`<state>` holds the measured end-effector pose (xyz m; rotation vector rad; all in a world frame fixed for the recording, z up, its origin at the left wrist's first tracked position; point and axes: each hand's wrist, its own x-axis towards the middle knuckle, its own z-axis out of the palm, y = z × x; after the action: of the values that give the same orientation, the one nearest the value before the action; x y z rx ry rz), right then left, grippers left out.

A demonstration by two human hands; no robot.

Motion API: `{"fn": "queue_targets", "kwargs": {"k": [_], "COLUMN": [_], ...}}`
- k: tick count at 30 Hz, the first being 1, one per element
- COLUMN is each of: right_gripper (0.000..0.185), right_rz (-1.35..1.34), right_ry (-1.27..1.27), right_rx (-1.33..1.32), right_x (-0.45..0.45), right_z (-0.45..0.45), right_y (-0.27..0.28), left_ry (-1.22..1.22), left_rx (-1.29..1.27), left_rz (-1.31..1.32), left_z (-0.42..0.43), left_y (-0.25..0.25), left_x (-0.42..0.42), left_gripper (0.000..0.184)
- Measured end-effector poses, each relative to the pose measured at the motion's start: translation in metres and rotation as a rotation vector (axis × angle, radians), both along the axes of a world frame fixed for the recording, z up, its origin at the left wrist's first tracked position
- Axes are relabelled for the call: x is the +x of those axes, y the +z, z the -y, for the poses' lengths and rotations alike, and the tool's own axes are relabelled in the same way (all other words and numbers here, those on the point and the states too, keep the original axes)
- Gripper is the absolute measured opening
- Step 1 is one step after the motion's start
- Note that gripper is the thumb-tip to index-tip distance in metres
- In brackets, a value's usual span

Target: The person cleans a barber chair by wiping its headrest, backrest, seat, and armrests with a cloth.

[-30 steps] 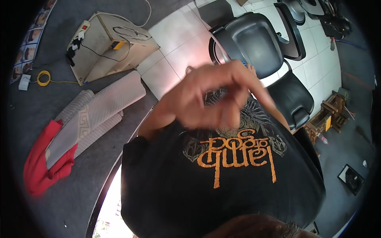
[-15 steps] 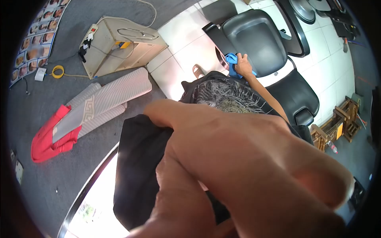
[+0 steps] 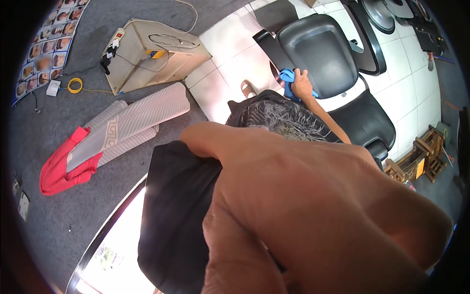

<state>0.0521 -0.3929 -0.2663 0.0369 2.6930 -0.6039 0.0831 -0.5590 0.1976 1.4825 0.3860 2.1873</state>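
Note:
My right hand (image 3: 302,87) grips a crumpled blue cloth (image 3: 289,89) beside the dark seat of a black salon chair (image 3: 319,53). Some of the cloth hangs below the fingers. My right arm comes down past my black printed shirt (image 3: 289,117). Very close to the camera, my left hand and arm (image 3: 303,191) fill the lower middle of the view. A black sleeve (image 3: 176,210) lies at their left. The left fingers run out of sight at the bottom, so whether they hold anything is hidden.
An ironing-board-like padded striped panel (image 3: 142,108) with a red cloth (image 3: 66,166) lies on the grey floor. Near it stand a beige cabinet (image 3: 171,61) with cables and a yellow cable coil (image 3: 75,85). Wooden stools (image 3: 431,152) are at the right. My sandalled foot (image 3: 247,89) is on white tiles.
The view has shifted slightly. My left hand and arm near the camera have moved a little right, covering most of a bottle by the stools. My right hand keeps hold of the blue cloth.

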Motion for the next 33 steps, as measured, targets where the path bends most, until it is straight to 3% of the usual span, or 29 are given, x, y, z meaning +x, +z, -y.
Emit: {"fn": "queue_targets", "kwargs": {"k": [33], "right_gripper": [0.045], "right_rz": [-0.006], "right_ry": [0.001], "right_rx": [0.003], "right_x": [0.01], "right_z": [-0.001], "right_y": [-0.006], "left_ry": [0.022], "left_rx": [0.003], "left_rz": [0.043], "left_z": [0.01], "left_y": [-0.002], "left_x": [0.014], "left_gripper": [0.035]}}
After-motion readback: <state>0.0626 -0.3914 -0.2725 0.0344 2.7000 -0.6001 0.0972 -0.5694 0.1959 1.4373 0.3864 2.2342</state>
